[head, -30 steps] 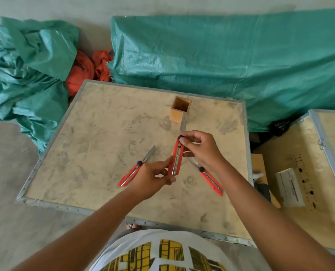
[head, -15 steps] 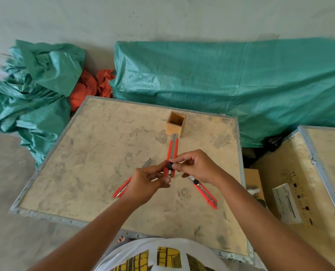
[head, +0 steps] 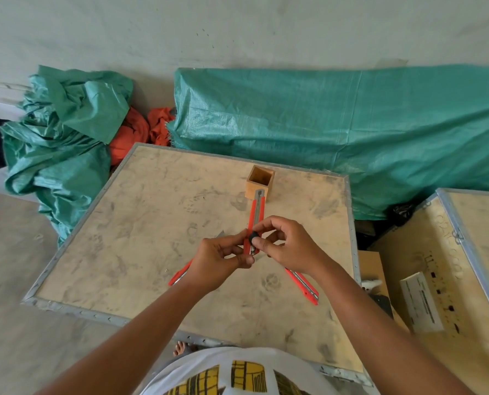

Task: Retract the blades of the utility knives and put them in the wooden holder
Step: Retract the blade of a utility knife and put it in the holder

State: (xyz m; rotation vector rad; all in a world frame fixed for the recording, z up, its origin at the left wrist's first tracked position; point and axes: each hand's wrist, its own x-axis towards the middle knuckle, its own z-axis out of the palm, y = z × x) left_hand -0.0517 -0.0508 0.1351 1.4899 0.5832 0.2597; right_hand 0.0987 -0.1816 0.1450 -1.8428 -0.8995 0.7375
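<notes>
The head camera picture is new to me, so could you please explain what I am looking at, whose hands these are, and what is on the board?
There is no machine here. A person wears a wide-angle camera on the head, so you look forward and down at their own two bare arms. The left hand and the right hand together hold one red utility knife, pointing away towards the wooden holder. The right fingers sit on its black slider knob; no blade shows past the knife's tip. Two more red knives lie on the wooden board: one on the left, partly hidden by the left hand, and one on the right. The holder looks empty. Green tarpaulin lies behind the board.
</notes>
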